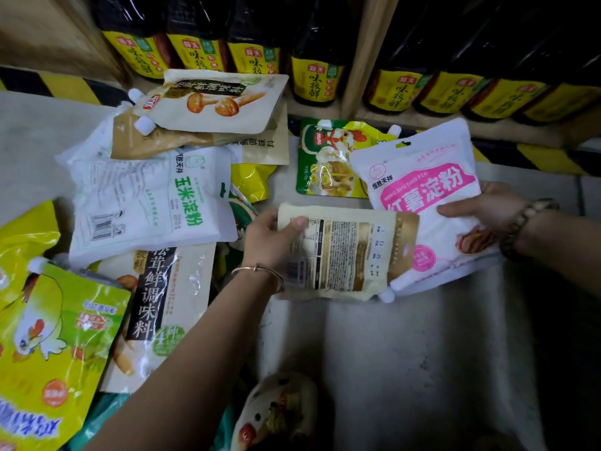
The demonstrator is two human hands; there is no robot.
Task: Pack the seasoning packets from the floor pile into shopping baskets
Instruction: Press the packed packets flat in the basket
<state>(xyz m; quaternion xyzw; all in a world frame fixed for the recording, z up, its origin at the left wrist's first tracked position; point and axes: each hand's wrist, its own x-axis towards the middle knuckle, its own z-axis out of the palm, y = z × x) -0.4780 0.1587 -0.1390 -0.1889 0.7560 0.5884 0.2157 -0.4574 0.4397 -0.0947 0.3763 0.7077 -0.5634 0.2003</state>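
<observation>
Gripping the left edge of a beige pouch (344, 252), the left hand (270, 236) has its thumb laid across the printed back panel and its fingers curled beneath. The pouch lies back-side up, its white spout at the lower right corner, and it overlaps the lower left part of a white-and-pink starch bag (426, 196). The right hand (481, 209) holds that bag by its right edge, thumb on top, remaining fingers hidden under it. Both items are low over the grey floor (422, 353); whether they rest on it cannot be told. A green chicken pouch (328, 157) lies just behind them, partly covered by the starch bag. The rest of the pile sits to the left: a white-and-green starch bag (182, 196), a mushroom pouch (214, 99) on top at the far side, a larger mushroom seasoning bag (162, 307) nearer, and a yellow-green chicken bag (48, 336) at the frame edge. Dark sauce bottles (312, 76) with yellow labels line the bottom shelf beyond. A thin bangle (260, 271) circles the left wrist; a bead bracelet (527, 222) circles the right.
</observation>
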